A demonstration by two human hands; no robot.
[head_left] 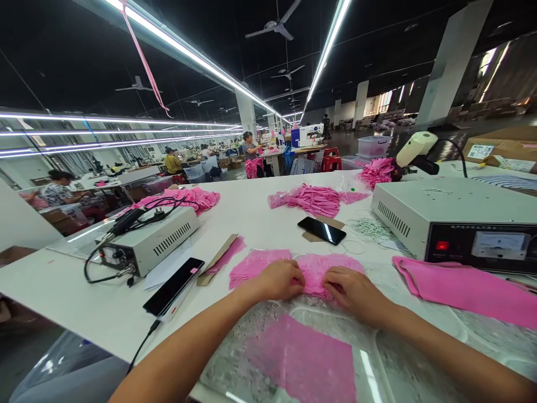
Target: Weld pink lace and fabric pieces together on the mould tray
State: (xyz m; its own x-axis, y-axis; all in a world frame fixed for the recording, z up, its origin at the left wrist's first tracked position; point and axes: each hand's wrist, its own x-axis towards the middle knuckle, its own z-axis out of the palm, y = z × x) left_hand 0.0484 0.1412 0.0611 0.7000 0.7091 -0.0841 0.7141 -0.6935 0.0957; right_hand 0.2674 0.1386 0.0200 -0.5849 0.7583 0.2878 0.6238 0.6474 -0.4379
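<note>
Both of my hands are at a stack of pink fabric pieces [314, 271] on the table. My left hand [282, 279] has its fingers curled down at the stack's near left edge. At the near right edge, my right hand [350, 288] pinches with thumb and fingers together. Whether a single piece is between the fingers of either hand is hidden. Beside the left hand lies another pink stack [254, 266]. Closer to me, a pink fabric panel [308, 358] shows through or on a clear plastic sheet [226, 364].
A grey machine box [146, 238] with cables and a black phone [174, 286] are on the left. Another phone [322, 230] lies beyond the stacks. To the right stand a power unit [461, 218] and folded pink fabric [470, 291]. Pink strips [314, 200] lie further back; several people work behind.
</note>
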